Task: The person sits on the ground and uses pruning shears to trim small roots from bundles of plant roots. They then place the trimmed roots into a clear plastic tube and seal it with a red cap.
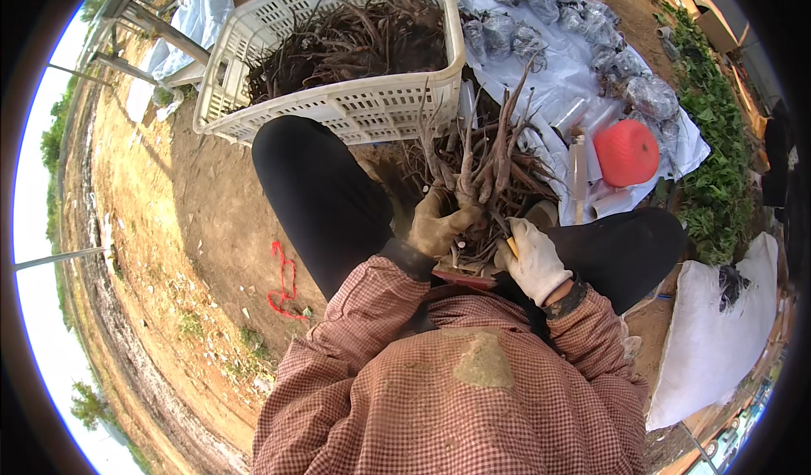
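My left hand [436, 227], in a soiled work glove, grips the base of a branching woody rootstock [467, 183] between my knees. The rootstock's bare forks point up and away from me. My right hand [535, 261], in a whiter glove, is closed around a hand tool with a yellow handle [511, 246]. The tool's dark metal end is close to the rootstock's base; its exact shape is partly hidden by the glove. More loose woody roots [529, 174] lie in a pile just beyond my hands.
A white slatted plastic crate [405, 98] ahead holds a heap of roots [355, 38]. On a white plastic sheet [538, 88] sit film-wrapped bundles [652, 97], a red roll [626, 152] and a clear film roll [578, 164]. A white sack [709, 335] lies right; red string [288, 285] lies left.
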Available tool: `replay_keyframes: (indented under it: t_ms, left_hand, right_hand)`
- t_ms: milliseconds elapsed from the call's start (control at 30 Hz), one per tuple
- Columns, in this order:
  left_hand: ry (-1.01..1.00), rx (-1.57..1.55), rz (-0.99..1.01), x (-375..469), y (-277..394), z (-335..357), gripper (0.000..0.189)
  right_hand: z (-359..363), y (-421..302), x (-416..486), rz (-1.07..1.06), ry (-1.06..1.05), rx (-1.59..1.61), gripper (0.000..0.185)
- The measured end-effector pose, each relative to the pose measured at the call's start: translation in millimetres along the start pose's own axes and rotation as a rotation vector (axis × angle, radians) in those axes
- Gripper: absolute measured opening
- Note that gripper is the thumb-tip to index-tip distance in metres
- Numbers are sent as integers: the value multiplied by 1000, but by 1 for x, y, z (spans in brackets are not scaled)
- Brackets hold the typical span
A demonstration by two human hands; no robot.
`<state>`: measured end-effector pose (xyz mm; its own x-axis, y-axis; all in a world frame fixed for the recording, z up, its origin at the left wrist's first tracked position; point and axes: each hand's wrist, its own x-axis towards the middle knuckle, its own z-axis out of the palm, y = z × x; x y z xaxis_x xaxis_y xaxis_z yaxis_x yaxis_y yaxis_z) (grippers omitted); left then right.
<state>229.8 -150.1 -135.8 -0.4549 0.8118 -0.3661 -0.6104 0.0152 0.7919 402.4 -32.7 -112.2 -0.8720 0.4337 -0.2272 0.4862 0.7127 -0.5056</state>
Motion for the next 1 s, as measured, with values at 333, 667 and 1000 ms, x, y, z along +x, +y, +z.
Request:
replay_keyframes:
  t_ms: [333, 667, 1000]
  left_hand:
    - [37, -36, -87, 7, -5, -12, 60]
    - [20, 188, -48, 12, -30, -19, 80]
    - [361, 79, -231, 19, -39, -32, 31]
  right_hand:
    - [22, 26, 11, 290, 75, 1119, 48]
    - [21, 7, 54, 302, 96, 1720, 43]
    - [58, 64, 97, 838, 408, 1506, 29]
